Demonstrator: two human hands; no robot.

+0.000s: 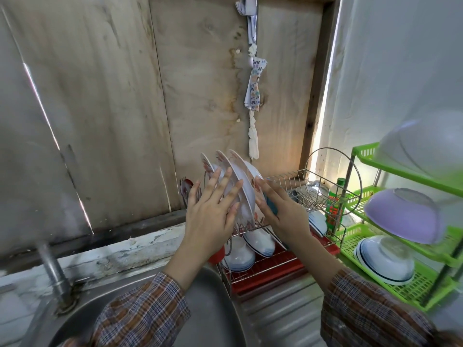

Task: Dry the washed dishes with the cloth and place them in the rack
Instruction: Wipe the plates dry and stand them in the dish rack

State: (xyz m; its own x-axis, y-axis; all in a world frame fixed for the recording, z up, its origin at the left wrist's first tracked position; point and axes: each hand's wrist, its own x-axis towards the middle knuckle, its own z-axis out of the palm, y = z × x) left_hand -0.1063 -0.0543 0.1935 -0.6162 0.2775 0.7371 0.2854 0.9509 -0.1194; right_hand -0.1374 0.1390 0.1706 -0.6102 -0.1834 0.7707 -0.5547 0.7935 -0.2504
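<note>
My left hand (210, 209) lies flat, fingers straight and spread, against three plates (241, 175) standing on edge in the wire rack (292, 180); my palm hides their lower rims. Just right of those fingertips, my right hand (280, 209) touches the rightmost plate and holds a teal cloth (272, 205) underneath. Only a strip of the cloth shows, so my grip is hard to make out.
</note>
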